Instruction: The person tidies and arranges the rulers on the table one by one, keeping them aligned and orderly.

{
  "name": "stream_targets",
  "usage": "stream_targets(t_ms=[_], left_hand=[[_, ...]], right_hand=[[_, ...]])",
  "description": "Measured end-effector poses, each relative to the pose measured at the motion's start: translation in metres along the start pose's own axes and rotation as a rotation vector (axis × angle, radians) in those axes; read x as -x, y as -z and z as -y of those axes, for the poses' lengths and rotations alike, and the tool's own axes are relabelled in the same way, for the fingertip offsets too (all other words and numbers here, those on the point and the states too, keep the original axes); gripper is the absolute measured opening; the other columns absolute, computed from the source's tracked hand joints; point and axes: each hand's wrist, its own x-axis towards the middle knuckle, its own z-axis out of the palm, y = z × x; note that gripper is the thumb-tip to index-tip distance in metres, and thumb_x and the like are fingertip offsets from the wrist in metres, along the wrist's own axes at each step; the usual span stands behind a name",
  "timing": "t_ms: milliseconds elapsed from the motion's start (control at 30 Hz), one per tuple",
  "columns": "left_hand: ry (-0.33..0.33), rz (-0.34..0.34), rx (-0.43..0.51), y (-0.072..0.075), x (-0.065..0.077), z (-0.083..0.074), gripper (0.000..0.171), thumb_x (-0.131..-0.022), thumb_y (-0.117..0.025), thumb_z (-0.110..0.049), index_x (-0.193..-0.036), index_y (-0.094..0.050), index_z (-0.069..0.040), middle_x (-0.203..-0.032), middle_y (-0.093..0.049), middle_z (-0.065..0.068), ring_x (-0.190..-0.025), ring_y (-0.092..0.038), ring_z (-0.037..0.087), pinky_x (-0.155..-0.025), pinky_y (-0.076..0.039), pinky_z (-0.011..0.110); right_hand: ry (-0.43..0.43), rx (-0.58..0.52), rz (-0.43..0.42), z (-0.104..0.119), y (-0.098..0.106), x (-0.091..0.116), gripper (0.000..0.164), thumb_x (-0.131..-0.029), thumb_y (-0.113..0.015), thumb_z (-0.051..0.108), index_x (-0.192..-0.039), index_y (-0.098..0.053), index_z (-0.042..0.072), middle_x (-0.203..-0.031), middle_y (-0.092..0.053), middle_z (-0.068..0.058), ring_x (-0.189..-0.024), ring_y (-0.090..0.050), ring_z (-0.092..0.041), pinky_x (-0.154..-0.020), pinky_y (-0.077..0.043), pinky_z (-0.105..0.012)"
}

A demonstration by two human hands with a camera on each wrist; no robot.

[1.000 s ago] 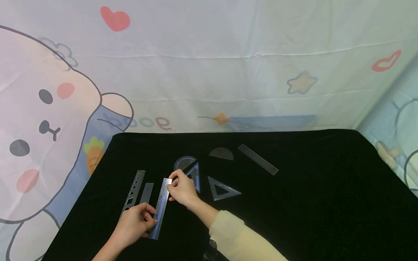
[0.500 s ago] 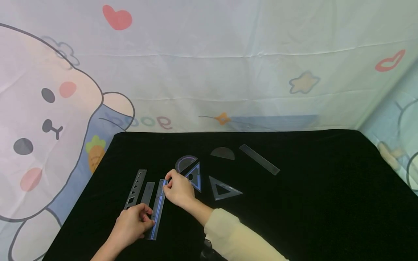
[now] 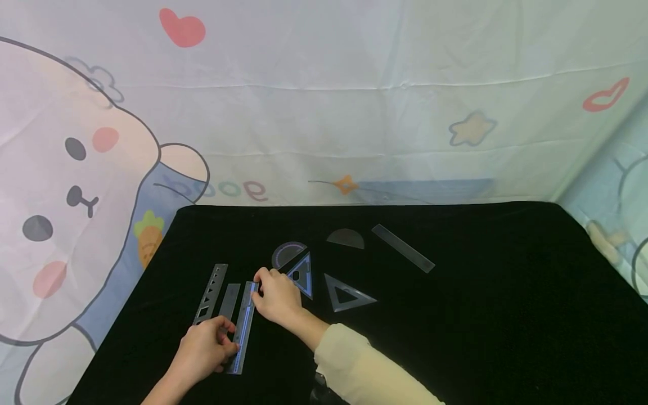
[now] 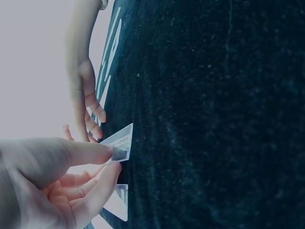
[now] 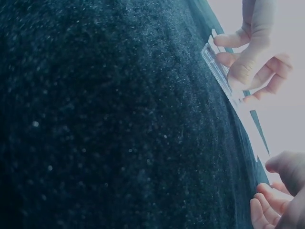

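Observation:
In the head view, a clear ruler point(image 3: 243, 332) with a blue strip lies lengthwise near the front left of the black cloth. My left hand point(image 3: 205, 346) pinches its near end between thumb and forefinger; the left wrist view shows the ruler's corner point(image 4: 123, 143) past the fingertips. At the far end, my right hand point(image 3: 278, 298) has its thumb and forefinger at the ruler's right edge. Left of this ruler lie a shorter clear ruler point(image 3: 230, 299), partly hidden by my left hand, and a stencil ruler point(image 3: 212, 289) with cut-out shapes.
Behind my right hand lie a blue-marked set square point(image 3: 305, 275) and a blue-marked protractor point(image 3: 286, 254). Farther right are a clear set square point(image 3: 349, 304), a plain protractor point(image 3: 346, 238) and a slanted clear ruler point(image 3: 403, 248). A printed curtain point(image 3: 324, 112) hangs behind the black cloth point(image 3: 506, 292).
The blue-striped ruler's far end has moved left and a little nearer, bringing it closer alongside the shorter ruler. My right hand moved left with it; my left hand shifted only slightly.

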Motion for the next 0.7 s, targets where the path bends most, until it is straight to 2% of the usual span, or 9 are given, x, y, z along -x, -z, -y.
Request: stream_targets(t_ms=[300,700], left_hand=[[0.012,0.012,-0.061,0.0004,-0.0015,-0.0037,0.025,-0.074,-0.07,-0.006,-0.097,-0.059,-0.005,-0.067,-0.054,0.003,-0.049,-0.056,0.012,-0.045,-0.049,0.023],[0.008,-0.007,-0.112,-0.0004,-0.0002,-0.0058,0.027,-0.075,-0.069,-0.004,-0.1,-0.058,-0.004,-0.065,-0.053,0.004,-0.047,-0.055,0.012,-0.043,-0.048,0.022]], right_hand=[[-0.007,0.107,0.023,0.001,-0.0006,0.0003,0.027,-0.082,-0.066,0.034,-0.104,-0.058,0.02,-0.093,-0.059,0.001,-0.079,-0.056,-0.013,-0.052,-0.041,-0.021],[-0.006,0.146,0.079,0.0021,-0.0008,-0.0002,0.031,-0.082,-0.067,0.036,-0.108,-0.058,0.021,-0.102,-0.057,-0.001,-0.081,-0.053,-0.013,-0.053,-0.041,-0.021]])
